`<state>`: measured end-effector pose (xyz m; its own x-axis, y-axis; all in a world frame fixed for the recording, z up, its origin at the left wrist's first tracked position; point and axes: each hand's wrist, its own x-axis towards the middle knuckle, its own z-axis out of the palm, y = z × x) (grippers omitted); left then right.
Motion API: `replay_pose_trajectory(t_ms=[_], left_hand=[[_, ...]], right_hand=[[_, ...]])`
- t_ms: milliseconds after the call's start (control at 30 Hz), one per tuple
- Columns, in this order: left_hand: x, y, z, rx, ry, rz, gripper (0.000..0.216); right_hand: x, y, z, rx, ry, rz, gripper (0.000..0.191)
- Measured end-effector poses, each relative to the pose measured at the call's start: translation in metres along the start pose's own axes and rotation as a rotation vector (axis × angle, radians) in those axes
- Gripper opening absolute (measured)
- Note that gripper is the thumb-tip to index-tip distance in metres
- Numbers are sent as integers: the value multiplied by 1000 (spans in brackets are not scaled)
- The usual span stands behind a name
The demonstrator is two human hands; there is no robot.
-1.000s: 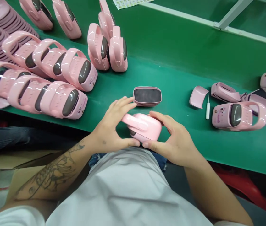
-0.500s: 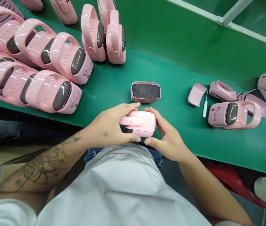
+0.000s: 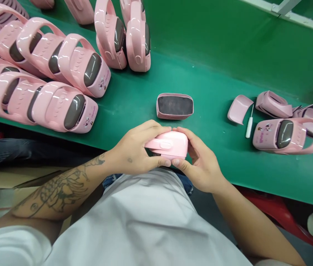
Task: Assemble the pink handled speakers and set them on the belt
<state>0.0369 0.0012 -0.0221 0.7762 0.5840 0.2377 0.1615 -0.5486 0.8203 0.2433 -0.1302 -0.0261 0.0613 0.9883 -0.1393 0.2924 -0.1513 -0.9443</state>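
Both hands grip one pink plastic housing (image 3: 169, 145) at the near edge of the green table (image 3: 209, 59). My left hand (image 3: 134, 149) wraps its left end, fingers over the top and thumb below. My right hand (image 3: 201, 159) clasps its right end the same way. Just beyond the housing lies a pink part with a dark window (image 3: 174, 105), facing up and untouched.
Many finished pink units with handles (image 3: 64, 107) crowd the table's left; two more stand upright (image 3: 125, 33) at the back. On the right lie a curved pink cover (image 3: 239, 108), a small white tool (image 3: 249, 125), a finished unit (image 3: 286, 135) and loose pink parts (image 3: 273, 104).
The housing has been turned flatter and drawn a little closer between my hands, and both hands have closed more tightly round its ends. The view has shifted slightly.
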Motion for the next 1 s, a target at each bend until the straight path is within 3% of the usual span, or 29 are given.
replay_pose_trajectory(t_ms=[100, 233, 433, 733, 900, 1000], left_hand=[[1, -4, 2, 40, 28, 91, 72], [6, 1, -5, 130, -137, 27, 81], [15, 17, -11, 149, -249, -130, 79], [16, 21, 2, 60, -120, -185, 63], [12, 15, 9, 0, -34, -112, 59], [11, 11, 6, -19, -44, -93, 62]], right_hand=[[2, 1, -5, 40, -7, -7, 77], [7, -7, -18, 123, -124, 35, 72], [13, -30, -27, -214, -151, -36, 71], [21, -39, -29, -271, -189, -28, 67], [21, -34, -23, -341, -156, -122, 63], [21, -32, -19, -395, -101, -224, 57]])
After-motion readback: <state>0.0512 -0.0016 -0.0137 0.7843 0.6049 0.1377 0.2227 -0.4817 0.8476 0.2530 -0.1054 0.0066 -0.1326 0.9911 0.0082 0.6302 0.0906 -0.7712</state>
